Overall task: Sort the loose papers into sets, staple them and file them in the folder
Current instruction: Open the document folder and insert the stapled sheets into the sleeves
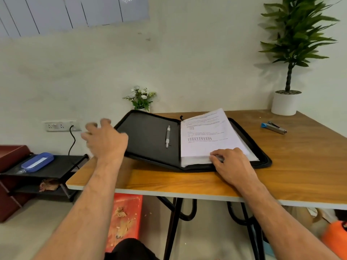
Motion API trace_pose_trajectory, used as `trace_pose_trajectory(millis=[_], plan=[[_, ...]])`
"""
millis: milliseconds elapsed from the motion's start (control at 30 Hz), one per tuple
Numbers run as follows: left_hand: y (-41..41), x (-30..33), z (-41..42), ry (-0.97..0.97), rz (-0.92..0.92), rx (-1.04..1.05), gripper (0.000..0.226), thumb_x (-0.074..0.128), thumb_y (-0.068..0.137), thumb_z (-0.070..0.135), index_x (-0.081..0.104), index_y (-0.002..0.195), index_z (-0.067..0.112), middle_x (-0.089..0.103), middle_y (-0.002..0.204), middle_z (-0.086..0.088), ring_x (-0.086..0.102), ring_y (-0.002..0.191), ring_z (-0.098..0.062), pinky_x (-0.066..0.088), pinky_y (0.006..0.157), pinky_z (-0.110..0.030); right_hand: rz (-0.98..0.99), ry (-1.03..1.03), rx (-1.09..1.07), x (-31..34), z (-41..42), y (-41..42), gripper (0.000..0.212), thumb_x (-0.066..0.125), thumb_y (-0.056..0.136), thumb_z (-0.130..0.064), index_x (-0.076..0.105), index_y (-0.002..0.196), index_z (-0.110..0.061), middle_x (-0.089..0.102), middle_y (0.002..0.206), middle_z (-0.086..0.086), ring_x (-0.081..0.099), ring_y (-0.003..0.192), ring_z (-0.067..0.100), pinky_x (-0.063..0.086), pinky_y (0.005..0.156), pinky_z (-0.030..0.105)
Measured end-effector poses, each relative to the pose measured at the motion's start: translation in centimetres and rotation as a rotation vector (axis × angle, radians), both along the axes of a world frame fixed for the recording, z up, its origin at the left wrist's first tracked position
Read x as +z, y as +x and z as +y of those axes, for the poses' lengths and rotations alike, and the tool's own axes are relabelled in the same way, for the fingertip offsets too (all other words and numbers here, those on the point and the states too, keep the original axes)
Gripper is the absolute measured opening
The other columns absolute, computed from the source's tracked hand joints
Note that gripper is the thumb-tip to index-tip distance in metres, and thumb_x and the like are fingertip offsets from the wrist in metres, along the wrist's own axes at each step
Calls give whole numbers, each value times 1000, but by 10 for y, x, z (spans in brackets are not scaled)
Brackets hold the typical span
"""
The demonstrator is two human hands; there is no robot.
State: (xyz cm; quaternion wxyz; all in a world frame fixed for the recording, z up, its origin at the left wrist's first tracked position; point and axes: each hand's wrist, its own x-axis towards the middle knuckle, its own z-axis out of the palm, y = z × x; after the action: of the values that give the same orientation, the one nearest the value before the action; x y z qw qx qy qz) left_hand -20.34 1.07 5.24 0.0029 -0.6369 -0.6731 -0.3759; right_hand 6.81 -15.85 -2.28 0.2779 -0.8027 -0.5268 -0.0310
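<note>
Filing appears to be the step in hand; closing the cover likely follows. Left of centre, the left hand (106, 137) hovers with fingers spread, holding nothing, beside the open folder (150, 136). Centre right, the papers (208, 136) lie in the folder; the right hand (232, 164) presses their near edge, fingers fairly straight. Far right lies the stapler (274, 126).

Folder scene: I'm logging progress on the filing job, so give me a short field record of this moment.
folder: open flat on the table, black, zip edge
papers: stacked in the right half
left hand: fingers spread, at the folder's left cover edge
right hand: resting on the stack's near edge
stapler: blue, on the table, right of the folder, untouched
clip bar: on the left half
</note>
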Motion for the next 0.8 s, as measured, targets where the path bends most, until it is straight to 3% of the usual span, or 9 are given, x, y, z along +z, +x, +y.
trace_pose_trajectory(millis=[100,200,233,300,400,533,600,700,800], plan=[[18,39,-15,283,-298,-188,53,59,82,-1,49,131,15,33,142,-15,46,118,-32,36,79,-14,17,20,-38,1,-3,-3,33,54,97,-47,73,117,-29,73,104,-2,55,104,19,51,90,37],[53,68,-36,373,-575,-408,49,61,86,2,49,131,14,44,133,-5,56,90,-5,38,65,3,0,35,-66,2,-4,-6,31,54,97,-48,74,113,-30,73,98,-2,57,99,18,53,85,35],[68,71,-45,345,-597,-482,47,65,88,9,50,132,15,52,126,-1,58,87,-4,38,64,4,-9,41,-73,2,-4,-6,31,55,97,-48,74,111,-30,73,96,-2,56,98,18,53,83,34],[102,67,-65,214,-469,-646,53,71,88,26,48,136,21,60,111,7,64,90,-9,45,73,-1,-1,64,-83,2,-5,-7,29,56,96,-47,76,108,-29,74,91,-2,55,96,19,53,81,35],[151,37,-88,105,9,-759,66,68,81,40,42,140,25,64,115,-1,66,99,-25,56,88,-37,17,77,-78,1,-8,-6,23,59,94,-39,76,103,-28,74,87,1,56,93,21,54,78,38],[189,5,-104,64,263,-826,41,67,66,52,65,101,30,71,94,7,68,90,-22,57,76,-34,-44,99,-98,-10,-5,1,31,40,80,-34,62,68,-16,65,65,4,54,66,29,51,62,43],[200,-9,-106,49,365,-854,45,65,66,64,68,99,34,71,95,11,67,90,-17,56,77,-34,-43,89,-34,-22,1,10,37,32,79,-37,64,75,-17,67,71,2,61,70,28,53,68,44],[201,-17,-101,92,424,-873,62,52,65,88,64,101,39,64,97,16,61,88,-10,53,77,-33,-51,59,18,-11,-10,3,31,45,85,-25,70,94,-10,72,87,7,66,83,30,51,79,38],[188,-11,-95,-60,321,-1012,68,35,73,94,66,96,39,64,94,20,62,91,-7,49,75,-32,-68,9,53,-1,-19,-2,23,52,95,-17,71,101,-6,73,99,11,66,93,29,46,90,36]])
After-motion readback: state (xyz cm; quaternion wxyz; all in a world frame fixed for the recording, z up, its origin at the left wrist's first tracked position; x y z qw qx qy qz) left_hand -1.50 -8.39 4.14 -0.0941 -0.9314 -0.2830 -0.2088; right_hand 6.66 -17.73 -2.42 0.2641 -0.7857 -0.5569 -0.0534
